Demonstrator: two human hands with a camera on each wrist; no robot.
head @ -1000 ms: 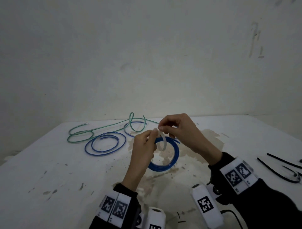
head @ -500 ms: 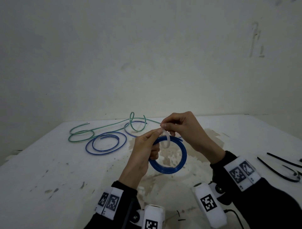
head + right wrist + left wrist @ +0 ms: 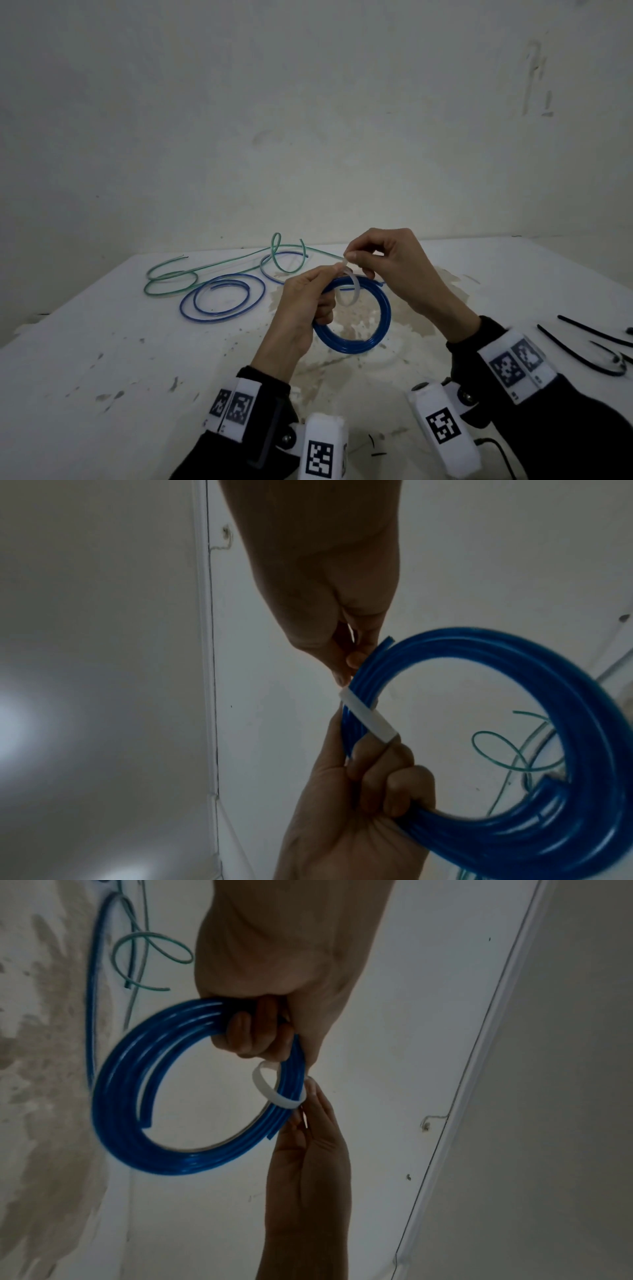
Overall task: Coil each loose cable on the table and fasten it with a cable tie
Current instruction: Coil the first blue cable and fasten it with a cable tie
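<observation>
The left hand (image 3: 301, 308) is curled round one side of a coiled blue cable (image 3: 356, 337), holding the several-turn ring lifted above the stained white worktop (image 3: 102, 359); the left wrist view shows its fingers (image 3: 253, 1037) folded over the bundled turns. A white cable tie (image 3: 351, 294) loops around the coil just beside those fingers. The right hand (image 3: 387, 270), on the other side of the coil and slightly above the left hand, pinches the upper end of the tie between thumb and fingertips, and in the right wrist view the strap (image 3: 368, 718) crosses the blue turns between the two hands.

Beyond the left hand, a loose blue cable (image 3: 222, 298) lies in open loops on the worktop, and a green cable (image 3: 171, 279) sprawls past it, one of its loops standing up behind the hands. Well apart to the right of the right hand lie black cable ties (image 3: 582, 349).

Both wrists carry white bands printed with black square marker codes (image 3: 510, 368), and white camera blocks (image 3: 442, 428) under the wrists bear the same kind of code. No readable words or brand names appear anywhere.
</observation>
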